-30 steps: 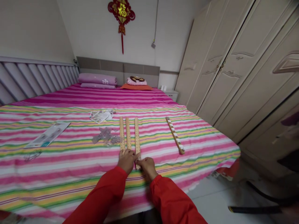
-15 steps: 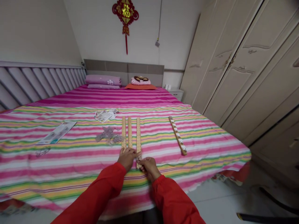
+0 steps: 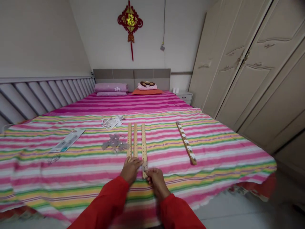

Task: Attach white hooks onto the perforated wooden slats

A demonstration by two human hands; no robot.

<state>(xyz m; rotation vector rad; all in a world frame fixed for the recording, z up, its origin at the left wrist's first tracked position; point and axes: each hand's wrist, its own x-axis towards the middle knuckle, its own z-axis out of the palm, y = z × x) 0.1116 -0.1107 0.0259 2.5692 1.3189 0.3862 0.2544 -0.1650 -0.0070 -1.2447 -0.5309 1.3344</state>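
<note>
Three wooden strips with rows of small holes [image 3: 135, 140] lie side by side on a striped bedspread [image 3: 71, 165]. My left hand [image 3: 130, 169] rests on their near ends, fingers curled over the rightmost strip. My right hand [image 3: 155, 178] is closed in a pinch at that strip's near end, on something small that I cannot make out. A fourth wooden strip [image 3: 186, 143] fitted with several white pegs lies apart to the right. Both sleeves are red.
A clear bag of small metal parts [image 3: 115, 143], a paper packet [image 3: 111, 122] and a printed sheet [image 3: 68, 140] lie left of the strips. Pillows [image 3: 111, 87] sit at the headboard. A wardrobe [image 3: 250, 63] lines the right wall, past the bed's edge.
The camera has tilted and shifted, so the bed sits lower and more to the right in view. Both hands stay at the near ends of the strips, hardly moved.
</note>
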